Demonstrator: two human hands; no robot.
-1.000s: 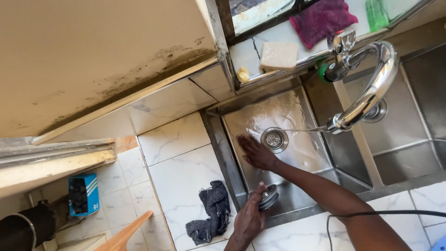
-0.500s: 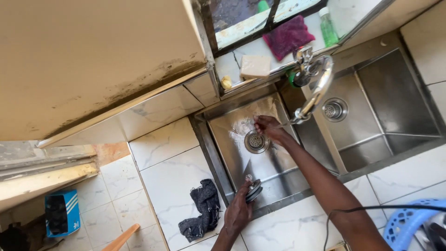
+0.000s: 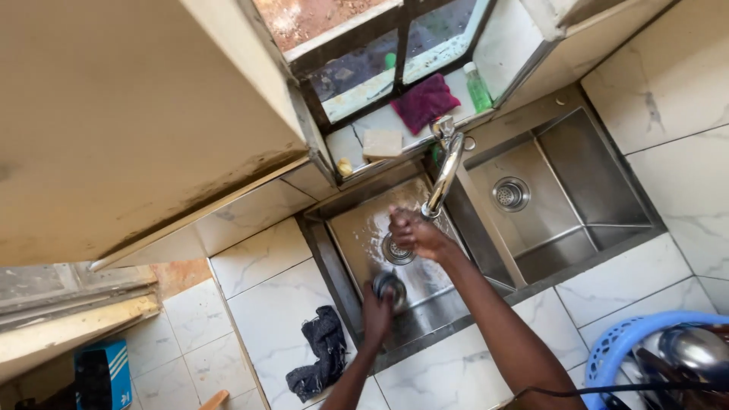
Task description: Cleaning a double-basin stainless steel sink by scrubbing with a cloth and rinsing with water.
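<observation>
White marble-look tiles cover the counter [image 3: 266, 304] around a steel double sink [image 3: 607, 228], so I'll place everything off that sink. Both hands are down in its left basin. Right hand [image 3: 414, 231] sits just over the drain [image 3: 396, 250], right under the tip of the curved chrome tap [image 3: 444, 171], fingers curled loosely; can't really tell if it's gripping anything. Left hand [image 3: 377, 311] is nearer the front edge of that same basin, closed around a small round metal thing [image 3: 389, 284], looks like a strainer or lid, hard to say which. The two hands are near each other but not touching.

Right basin has its own drain strainer [image 3: 510, 194] sitting in place. Behind the sink on the window ledge: a magenta cloth [image 3: 425, 102], a green bottle [image 3: 478, 89], a tan sponge [image 3: 382, 143] and a small yellow bit [image 3: 345, 165]. Left of the sink on the counter there's a crumpled dark rag [image 3: 319, 361], and further left a blue box [image 3: 100, 372]. Right of the sink, at the front corner, a blue plastic basket [image 3: 630, 342] with a metal spoon or ladle [image 3: 695, 348] in it.
</observation>
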